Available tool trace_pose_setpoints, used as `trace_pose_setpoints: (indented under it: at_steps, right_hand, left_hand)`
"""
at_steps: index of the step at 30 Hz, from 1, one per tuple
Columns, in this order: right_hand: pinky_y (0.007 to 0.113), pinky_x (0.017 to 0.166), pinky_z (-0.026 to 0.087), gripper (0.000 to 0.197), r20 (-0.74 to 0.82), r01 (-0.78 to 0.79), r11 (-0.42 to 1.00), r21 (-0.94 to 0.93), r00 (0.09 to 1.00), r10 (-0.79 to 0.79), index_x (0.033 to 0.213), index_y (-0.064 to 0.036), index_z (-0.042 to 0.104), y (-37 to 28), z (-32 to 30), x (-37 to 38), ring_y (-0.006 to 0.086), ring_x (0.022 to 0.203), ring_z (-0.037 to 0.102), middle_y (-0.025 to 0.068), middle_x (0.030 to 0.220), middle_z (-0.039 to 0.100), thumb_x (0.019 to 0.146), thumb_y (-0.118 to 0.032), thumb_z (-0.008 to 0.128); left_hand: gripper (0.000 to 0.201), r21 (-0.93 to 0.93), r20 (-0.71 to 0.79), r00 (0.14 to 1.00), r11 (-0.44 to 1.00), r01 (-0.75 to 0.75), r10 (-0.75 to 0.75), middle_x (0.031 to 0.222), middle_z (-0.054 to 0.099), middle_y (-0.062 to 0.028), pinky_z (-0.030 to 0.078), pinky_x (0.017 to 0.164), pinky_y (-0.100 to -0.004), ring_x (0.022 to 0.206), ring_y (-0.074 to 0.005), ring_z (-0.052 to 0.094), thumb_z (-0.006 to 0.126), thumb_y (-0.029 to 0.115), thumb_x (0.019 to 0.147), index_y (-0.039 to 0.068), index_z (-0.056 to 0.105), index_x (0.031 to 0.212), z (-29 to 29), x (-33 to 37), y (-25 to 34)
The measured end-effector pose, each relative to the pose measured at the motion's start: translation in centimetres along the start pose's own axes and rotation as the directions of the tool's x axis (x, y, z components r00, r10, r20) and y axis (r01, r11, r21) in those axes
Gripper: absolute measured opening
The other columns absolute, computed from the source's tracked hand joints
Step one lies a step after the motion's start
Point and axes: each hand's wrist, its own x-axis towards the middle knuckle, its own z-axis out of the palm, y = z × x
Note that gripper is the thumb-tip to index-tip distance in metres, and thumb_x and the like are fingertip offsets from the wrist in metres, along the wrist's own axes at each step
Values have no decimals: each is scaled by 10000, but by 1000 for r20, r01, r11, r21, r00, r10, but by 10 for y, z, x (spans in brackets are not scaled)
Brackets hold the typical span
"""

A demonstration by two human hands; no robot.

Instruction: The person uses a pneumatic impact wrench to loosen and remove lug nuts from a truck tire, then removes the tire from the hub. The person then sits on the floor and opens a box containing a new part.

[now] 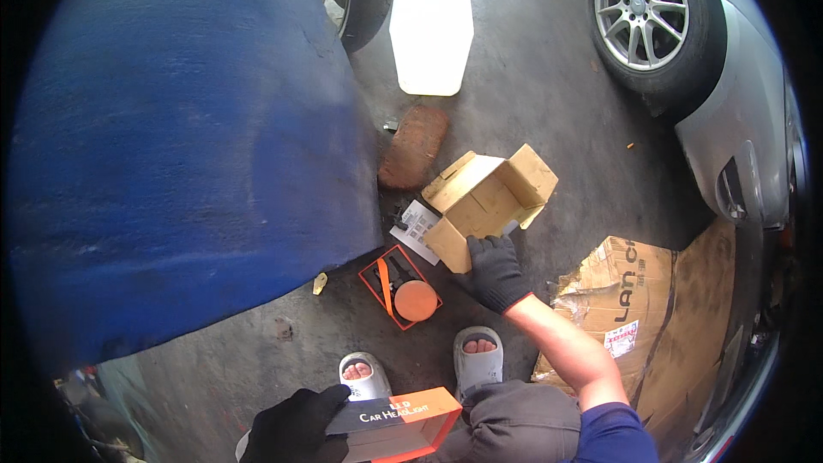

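My left hand (296, 425), in a black glove, grips a black-and-orange box sleeve (403, 423) above my lap; its right end is open, showing a pale inside. My right hand (497, 272), in a dark grey glove, reaches forward with its fingers curled over the near edge of an open brown cardboard box (486, 199). The box's flaps are spread and its visible inside is bare. A small grey piece (510, 227) shows by the fingertips. Left of that hand, an orange-edged tray (377, 296) holds black parts, an orange strap and a round orange piece (417, 301).
A printed sheet (417, 227) and a brown worn block (414, 147) lie by the box. Farther off stands a white jug (431, 30). A blue cover (197, 154) fills the left. Flattened cardboard (677, 291) and a silver car (741, 77) with its wheel are at right.
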Motion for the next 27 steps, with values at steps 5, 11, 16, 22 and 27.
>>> trace_pose_setpoints:
  at_steps: [5,11,16,22,27]
  right_hand:
    - [542,809,533,141,108,-51,998,-48,993,56,908,-63,716,18,16,18,430,868,720,193,853,747,856,-189,682]
    - [557,774,529,48,106,150,986,-69,984,-142,825,-81,711,7,-58,33,440,786,712,222,740,696,809,-117,684]
    - [528,828,541,68,324,409,890,-202,886,-333,819,-98,728,-26,-105,32,404,768,741,189,758,728,813,-117,664]
    - [549,831,593,123,563,475,832,-287,786,-255,886,-82,779,-42,-140,51,417,832,786,214,826,769,853,-128,670]
    - [547,857,623,169,753,556,748,-364,648,-116,959,-89,812,-58,-222,54,440,851,791,220,875,782,873,-136,675]
  left_hand:
    - [581,107,-36,994,989,-98,102,1128,728,-203,594,849,-507,997,-415,726,709,168,835,70,671,1407,4,2,-15]
    - [399,66,-28,964,963,-263,265,1039,731,-204,577,760,-543,906,-428,727,694,161,831,58,724,1215,20,-16,-18]
    - [206,37,43,887,887,-460,459,904,736,-200,567,701,-557,813,-412,727,684,192,856,79,744,1018,39,-50,-20]
    - [219,192,82,872,851,-488,482,879,764,-209,579,682,-521,790,-383,755,698,266,854,79,775,935,52,-57,-33]
    - [324,162,221,926,925,-344,306,1118,791,-212,599,905,-520,1063,-418,761,675,250,864,104,782,1133,63,-36,-64]
